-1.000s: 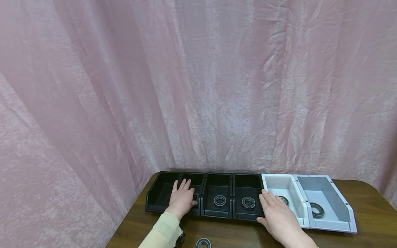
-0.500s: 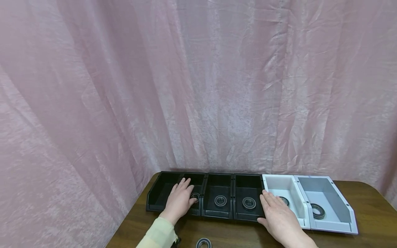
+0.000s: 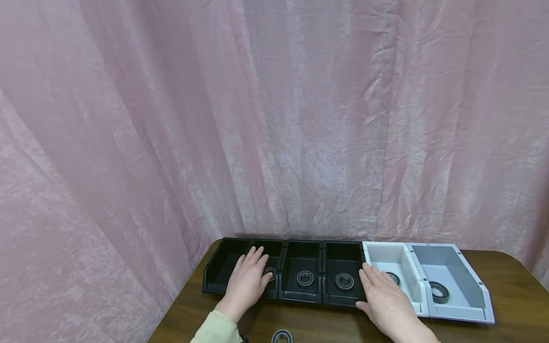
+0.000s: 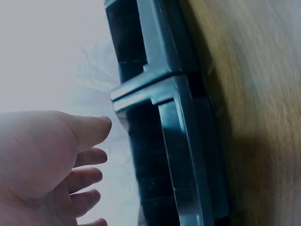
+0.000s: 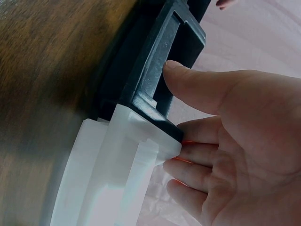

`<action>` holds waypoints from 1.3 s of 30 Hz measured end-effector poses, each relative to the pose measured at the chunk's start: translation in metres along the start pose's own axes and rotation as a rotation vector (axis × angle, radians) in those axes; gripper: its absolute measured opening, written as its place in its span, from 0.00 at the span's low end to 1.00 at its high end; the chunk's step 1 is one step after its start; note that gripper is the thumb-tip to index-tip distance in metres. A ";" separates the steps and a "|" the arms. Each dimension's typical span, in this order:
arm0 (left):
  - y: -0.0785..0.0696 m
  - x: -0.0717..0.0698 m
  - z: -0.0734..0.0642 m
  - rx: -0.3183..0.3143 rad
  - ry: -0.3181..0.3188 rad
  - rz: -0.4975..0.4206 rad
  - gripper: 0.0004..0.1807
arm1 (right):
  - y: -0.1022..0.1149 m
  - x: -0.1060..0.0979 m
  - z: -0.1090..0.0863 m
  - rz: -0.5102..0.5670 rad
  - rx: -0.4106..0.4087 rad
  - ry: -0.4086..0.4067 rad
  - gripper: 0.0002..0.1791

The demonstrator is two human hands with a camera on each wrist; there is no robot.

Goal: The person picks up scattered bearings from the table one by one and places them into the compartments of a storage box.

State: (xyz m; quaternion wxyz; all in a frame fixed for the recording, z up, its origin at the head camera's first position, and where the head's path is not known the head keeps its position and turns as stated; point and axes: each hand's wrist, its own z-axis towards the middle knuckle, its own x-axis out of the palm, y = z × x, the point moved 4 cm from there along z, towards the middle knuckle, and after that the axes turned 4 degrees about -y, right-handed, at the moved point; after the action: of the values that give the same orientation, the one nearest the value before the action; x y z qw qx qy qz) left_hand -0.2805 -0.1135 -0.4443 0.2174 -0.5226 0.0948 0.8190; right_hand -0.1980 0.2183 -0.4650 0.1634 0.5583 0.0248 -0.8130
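My left hand [image 3: 246, 281] hovers over the leftmost black bins [image 3: 223, 267], fingers straight and lightly spread, holding nothing. Beside its thumb, a ring-shaped bearing [image 3: 271, 269] lies partly covered in the second bin. In the left wrist view, thumb and fingertips stand apart from the bin's front edge. My right hand [image 3: 386, 297] rests where the rightmost black bin [image 3: 343, 257] meets the white bin [image 3: 386, 252]. Its fingers stretch along the shared wall, its thumb at the black bin's front. Below those fingers, a bearing [image 3: 393, 276] shows in part inside the white bin.
Bearings lie in the two nearer black bins, one at the middle [image 3: 299, 278] and one farther right [image 3: 339, 281]. A pale grey bin [image 3: 450, 267] at right holds a larger bearing [image 3: 444, 294]. Another bearing [image 3: 281, 331] lies on the wooden table [image 3: 326, 328]. A pink curtain [image 3: 274, 119] hangs behind.
Over the last second my left hand has drawn back slightly toward the lower left, uncovering more of the bearing beside its thumb. My right hand has stayed in place on the bins.
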 end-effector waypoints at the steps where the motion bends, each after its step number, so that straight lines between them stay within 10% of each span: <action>1: -0.001 -0.001 -0.001 0.003 -0.001 -0.002 0.30 | 0.000 0.000 0.000 -0.003 0.000 0.003 0.42; 15: -0.022 -0.019 -0.016 0.066 -0.030 -0.027 0.32 | 0.001 -0.001 -0.001 -0.004 -0.010 -0.019 0.42; 39: -0.044 -0.018 -0.043 0.119 0.128 -0.059 0.36 | 0.000 0.001 0.000 0.009 0.003 -0.002 0.42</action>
State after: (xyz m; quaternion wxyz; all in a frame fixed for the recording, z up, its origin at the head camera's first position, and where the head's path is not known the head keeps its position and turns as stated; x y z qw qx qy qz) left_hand -0.2187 -0.0952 -0.4444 0.2659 -0.5623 0.1416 0.7701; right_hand -0.1985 0.2185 -0.4660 0.1662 0.5578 0.0206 -0.8129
